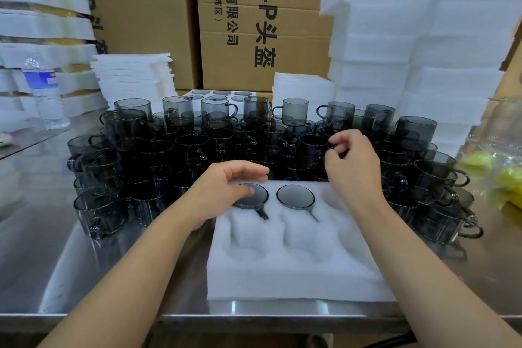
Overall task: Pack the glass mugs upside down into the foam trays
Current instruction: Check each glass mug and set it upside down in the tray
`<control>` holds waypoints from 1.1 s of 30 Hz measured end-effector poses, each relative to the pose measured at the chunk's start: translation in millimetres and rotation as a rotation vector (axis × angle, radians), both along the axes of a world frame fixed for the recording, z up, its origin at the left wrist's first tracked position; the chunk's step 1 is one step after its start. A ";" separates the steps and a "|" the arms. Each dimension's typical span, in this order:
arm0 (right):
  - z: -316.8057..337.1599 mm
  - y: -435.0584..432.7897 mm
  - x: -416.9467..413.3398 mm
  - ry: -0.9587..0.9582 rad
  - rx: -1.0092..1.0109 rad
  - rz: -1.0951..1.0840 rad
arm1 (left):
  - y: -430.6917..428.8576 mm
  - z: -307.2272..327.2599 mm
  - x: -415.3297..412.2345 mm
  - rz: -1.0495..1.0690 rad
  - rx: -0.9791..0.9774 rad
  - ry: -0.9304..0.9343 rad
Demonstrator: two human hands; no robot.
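Observation:
A white foam tray (296, 268) lies on the steel table in front of me. Two smoky grey glass mugs sit upside down in its far row: the left mug (255, 200) and the middle mug (295, 196). My left hand (226, 186) rests on the left mug's base, fingers nearly straight. My right hand (353, 164) hovers beyond the tray's far right corner and pinches the handle of an upright mug (313, 150) in the crowd of stacked mugs (158, 155).
Stacked mugs ring the tray on the left, back and right. Piles of foam trays (409, 51) and foam sheets (132, 76) stand behind, with cardboard boxes (254, 22). A water bottle (45, 93) stands at left; a yellow bag (497, 172) lies at right.

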State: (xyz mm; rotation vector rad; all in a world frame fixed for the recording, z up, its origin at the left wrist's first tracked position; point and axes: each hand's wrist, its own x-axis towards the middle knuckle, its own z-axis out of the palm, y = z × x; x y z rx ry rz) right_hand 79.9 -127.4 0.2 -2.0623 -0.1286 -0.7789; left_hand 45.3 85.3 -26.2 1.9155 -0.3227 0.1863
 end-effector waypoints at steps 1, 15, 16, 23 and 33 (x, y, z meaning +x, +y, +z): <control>-0.2 -2.3 1.3 0.035 -0.030 -0.066 | -0.2 0.1 0.0 -0.001 -0.003 0.001; -6.4 3.6 6.4 0.222 -0.498 -0.106 | -1.2 1.7 -1.0 0.003 -0.008 0.009; -6.7 3.6 6.9 0.237 -0.504 -0.102 | -1.1 1.6 -1.1 0.003 -0.009 0.010; -7.4 4.1 10.0 0.272 -0.519 -0.076 | -1.3 1.6 -1.5 0.007 -0.005 0.010; -8.7 4.9 13.7 0.162 -0.438 -0.086 | -0.8 0.1 -1.3 0.021 -0.001 0.009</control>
